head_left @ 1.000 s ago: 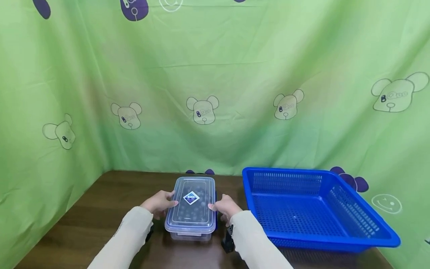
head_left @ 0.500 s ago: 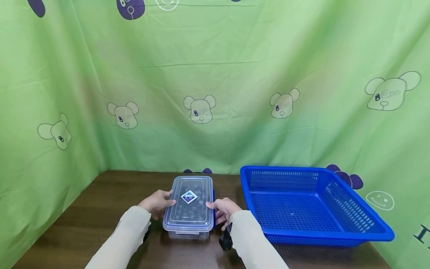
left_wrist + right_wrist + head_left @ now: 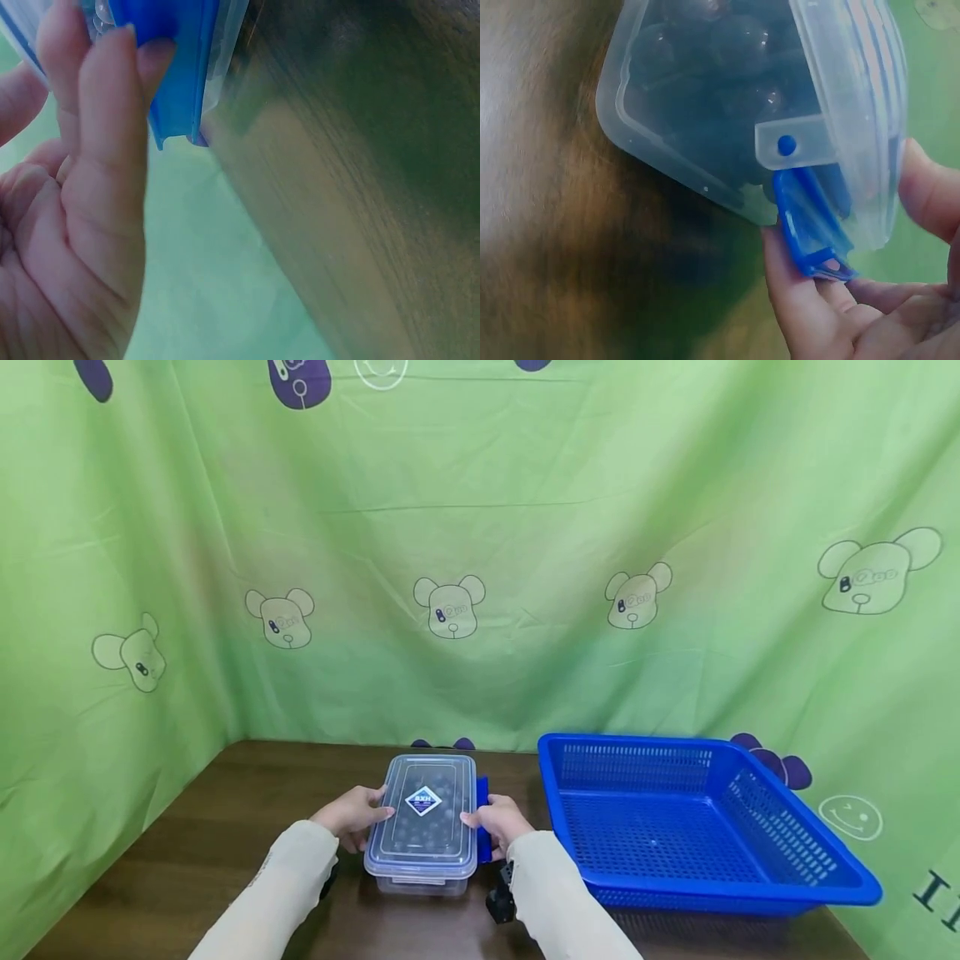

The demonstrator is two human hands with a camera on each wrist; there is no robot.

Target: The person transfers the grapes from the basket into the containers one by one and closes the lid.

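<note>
A clear plastic storage box (image 3: pixel 427 843) with a lid and a diamond-shaped label stands on the table, with round balls or fruit showing dimly inside. My left hand (image 3: pixel 351 812) holds its left side, thumb on the lid's edge. In the left wrist view those fingers lie against a blue latch (image 3: pixel 184 67), which looks flat along the side. On the right side, my right hand (image 3: pixel 502 821) has its thumb on the lid rim and its fingers under another blue latch (image 3: pixel 806 217). That latch juts out from the wall. The fingers' undersides are partly hidden.
To the right stands a blue plastic basket (image 3: pixel 750 893) with perforated walls and nothing seen inside. A brown wooden table (image 3: pixel 187 843) carries both. Green printed cloth (image 3: pixel 525 677) hangs behind and at the sides.
The blue latch on the box's right side has swung outward, with the right fingers at it. The left hand and the box stay about where they were.
</note>
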